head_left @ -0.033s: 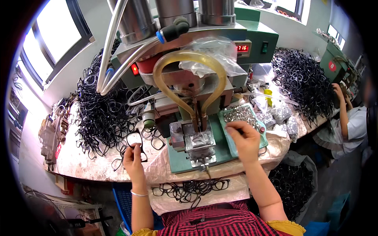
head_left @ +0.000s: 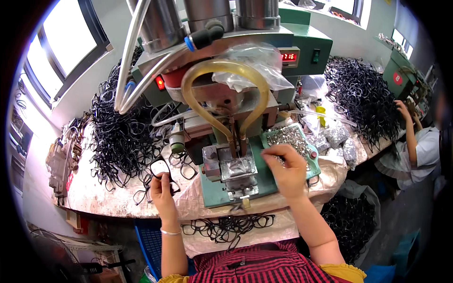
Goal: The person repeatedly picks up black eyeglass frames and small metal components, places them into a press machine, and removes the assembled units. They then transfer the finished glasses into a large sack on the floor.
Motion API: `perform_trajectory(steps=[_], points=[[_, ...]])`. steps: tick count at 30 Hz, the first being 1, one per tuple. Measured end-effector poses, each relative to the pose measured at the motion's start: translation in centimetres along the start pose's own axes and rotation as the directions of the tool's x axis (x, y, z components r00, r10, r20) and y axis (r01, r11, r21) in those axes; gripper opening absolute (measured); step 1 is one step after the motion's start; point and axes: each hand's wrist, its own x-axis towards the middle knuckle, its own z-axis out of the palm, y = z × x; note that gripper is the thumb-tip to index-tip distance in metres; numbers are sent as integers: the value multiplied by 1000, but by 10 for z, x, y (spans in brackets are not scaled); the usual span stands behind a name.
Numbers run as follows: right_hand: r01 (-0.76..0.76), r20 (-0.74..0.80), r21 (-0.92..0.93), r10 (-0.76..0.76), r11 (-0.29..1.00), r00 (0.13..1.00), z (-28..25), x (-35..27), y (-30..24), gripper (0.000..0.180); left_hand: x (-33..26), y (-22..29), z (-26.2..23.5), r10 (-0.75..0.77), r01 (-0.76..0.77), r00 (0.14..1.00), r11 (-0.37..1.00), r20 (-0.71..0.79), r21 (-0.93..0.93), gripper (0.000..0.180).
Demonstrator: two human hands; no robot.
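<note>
One black eyeglass frame (head_left: 170,177) was located left of the machine's green base plate (head_left: 265,186), raised above the table (head_left: 94,198) with the thumb and fingers of the left hand (head_left: 163,192) closed on its rim. It was judged light, thin and fairly stiff, smooth enough to turn in the grip and liable to bend at narrow sections; the rim beside the bridge was judged the best hold. The right hand (head_left: 289,173) was poised at the near side of the teal tray (head_left: 315,166) of small metal parts (head_left: 286,137), thumb and fingers narrowly spaced; whether they held anything could not be told. The metal fixture (head_left: 239,170) stood between both hands, its block edges limiting sideways travel. A gap separated the left hand from the base plate. A heap of dark frames (head_left: 120,141) rose behind that hand, posing a snag risk.
</note>
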Motion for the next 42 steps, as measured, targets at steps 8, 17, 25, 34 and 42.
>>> perform_trajectory(steps=[8,17,25,34,42], points=[[45,29,107,-48,993,998,43,-5,-22,34,-12,109,51,544,-385,803,785,243,-486,11],[-156,115,381,121,911,986,50,-9,-23,44,3,141,83,621,-597,715,782,322,-181,11],[-171,228,204,123,964,966,31,-15,-50,49,-16,133,77,667,-718,513,679,541,-156,4],[100,33,-753,-114,650,993,-79,-10,65,16,-34,99,101,644,-858,162,467,748,-216,21],[0,-45,-832,-67,555,997,-15,4,88,10,-70,95,81,542,-877,394,463,742,128,17]])
